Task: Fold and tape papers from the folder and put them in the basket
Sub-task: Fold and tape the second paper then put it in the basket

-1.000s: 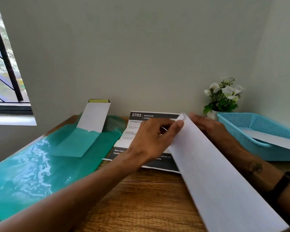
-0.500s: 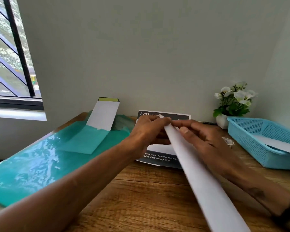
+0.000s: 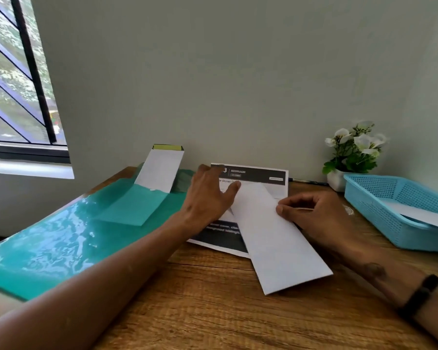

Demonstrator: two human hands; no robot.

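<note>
The folded paper [image 3: 276,236] under your hands is a long white strip lying flat and slantwise near the middle of the desk [image 3: 213,311], its far end resting on a printed sheet [image 3: 253,173] that sits against the back edge. Expect it to handle as light, thin and springy: a fold like this probably wants to open again unless you hold it down, and it will likely skate on the smooth printed sheet beneath. Your left hand [image 3: 208,198] lies spread over the far end, fingers fairly straight, thumb pressing the strip's upper left edge. Your right hand [image 3: 316,213] has its fingers curled at the strip's right edge, fingertips touching it; whether they pinch the edge or only press on it, I cannot tell. To keep it closed for taping, I'd judge the long open edge near the middle the best place to press, and to lift it, pinch across both layers at one end.

At the desk's right edge stands the blue basket [image 3: 369,198], with white paper already in it. The green folder [image 3: 48,243] lies open along the left edge, a white sheet [image 3: 159,170] propped up at its far end. A small flower pot [image 3: 339,179] sits in the back right corner.
</note>
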